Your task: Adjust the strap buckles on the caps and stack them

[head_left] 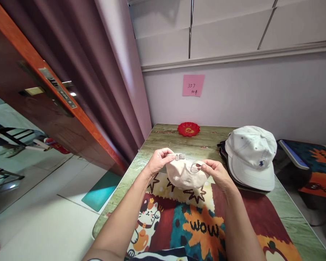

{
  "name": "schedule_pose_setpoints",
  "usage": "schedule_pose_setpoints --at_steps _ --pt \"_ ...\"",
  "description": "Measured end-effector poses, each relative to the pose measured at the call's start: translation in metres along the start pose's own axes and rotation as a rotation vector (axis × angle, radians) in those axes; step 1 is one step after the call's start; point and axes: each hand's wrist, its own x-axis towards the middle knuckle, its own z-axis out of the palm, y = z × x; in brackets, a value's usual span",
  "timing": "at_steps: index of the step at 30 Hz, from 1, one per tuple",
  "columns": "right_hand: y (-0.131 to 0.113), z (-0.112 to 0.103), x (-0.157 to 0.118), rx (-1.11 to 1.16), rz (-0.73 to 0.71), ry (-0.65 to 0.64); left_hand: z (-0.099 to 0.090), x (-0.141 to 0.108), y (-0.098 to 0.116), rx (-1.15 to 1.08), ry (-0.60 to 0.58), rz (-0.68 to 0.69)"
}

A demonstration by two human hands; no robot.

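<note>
A cream baseball cap [184,175] is held up over the table, its back strap side facing up with the opening showing. My left hand [161,159] pinches the cap's edge beside the strap's metal buckle [180,156]. At the other side of the back opening, my right hand [216,172] pinches the strap's other end between thumb and fingers. The strap looks unfastened, its two ends apart. To the right of my right hand, a white cap [251,152] with a small blue logo rests on top of darker caps, which are mostly hidden.
A red scalloped dish [188,129] sits near the wall. A colourful printed mat [176,224] covers the front of the wooden-look table [163,139]. A pink note [193,86] is stuck on the wall. An open door [70,98] and purple curtain [119,72] stand left.
</note>
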Motion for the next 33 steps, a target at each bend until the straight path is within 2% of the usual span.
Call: schedule_pose_setpoints --at_steps 5,11,15,20,26,30,33 --pt "-0.016 0.009 -0.006 -0.011 -0.084 0.083 0.001 -0.005 0.012 0.049 0.046 0.047" --pt "-0.027 0.017 -0.013 -0.078 -0.135 0.155 0.013 -0.009 0.027 0.174 0.007 0.110" --pt "-0.027 0.034 -0.011 -0.078 -0.132 0.211 0.023 -0.008 0.030 0.247 -0.025 0.142" --pt "-0.026 0.051 -0.007 -0.129 -0.098 0.194 0.030 -0.007 0.027 0.315 0.029 0.181" --pt "-0.024 0.057 -0.004 -0.201 -0.144 0.263 0.032 -0.010 0.023 0.454 0.075 0.214" --pt "-0.023 0.060 -0.003 -0.171 -0.091 0.264 0.034 -0.018 0.027 0.596 0.189 0.372" --pt "-0.020 0.061 -0.002 -0.156 -0.091 0.240 0.039 -0.023 0.028 0.683 0.155 0.378"
